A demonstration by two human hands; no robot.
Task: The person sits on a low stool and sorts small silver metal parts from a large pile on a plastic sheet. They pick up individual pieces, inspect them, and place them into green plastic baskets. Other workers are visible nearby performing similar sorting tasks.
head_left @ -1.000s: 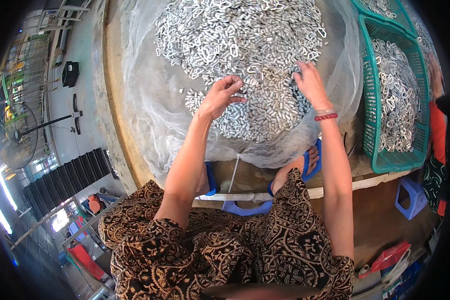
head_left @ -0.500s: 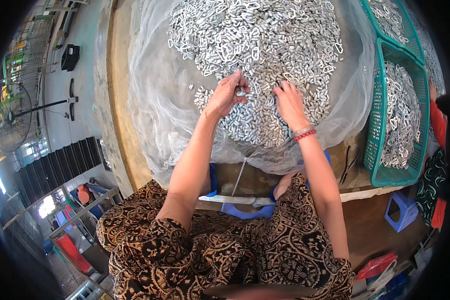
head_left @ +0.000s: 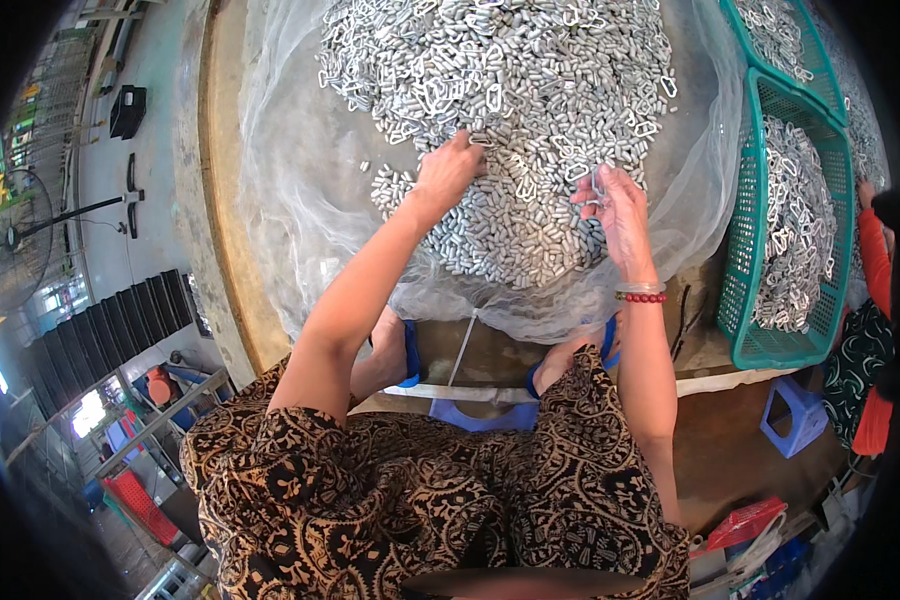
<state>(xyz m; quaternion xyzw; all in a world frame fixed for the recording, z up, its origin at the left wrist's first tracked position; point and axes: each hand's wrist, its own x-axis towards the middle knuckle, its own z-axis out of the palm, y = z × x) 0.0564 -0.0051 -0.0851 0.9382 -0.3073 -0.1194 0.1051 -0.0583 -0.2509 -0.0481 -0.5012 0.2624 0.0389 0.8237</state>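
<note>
A wide heap of small silver metal pieces (head_left: pixel 515 235) lies on a sheet of clear plastic, short capsule-shaped pellets mixed with open oval metal links (head_left: pixel 495 97). My left hand (head_left: pixel 450 168) reaches palm-down into the middle of the heap. Its fingers are curled closed beside a link, and what is between them is hidden. My right hand (head_left: pixel 622 215), with a red bead bracelet at the wrist, is turned partly palm-up above the heap's right side. Between its thumb and fingers it holds a metal link (head_left: pixel 597 183).
To the right stands a green plastic basket (head_left: pixel 735 240) holding many links, with another green basket (head_left: pixel 825 75) behind it. Crumpled clear plastic sheet (head_left: pixel 290 190) surrounds the heap. At the far right is another person's red sleeve (head_left: pixel 875 250); a blue stool (head_left: pixel 795 415) stands below.
My right hand has lifted out of the heap and moved right, turning up with a link in it. My left hand has turned palm-down and its fingers reach into the pieces.
</note>
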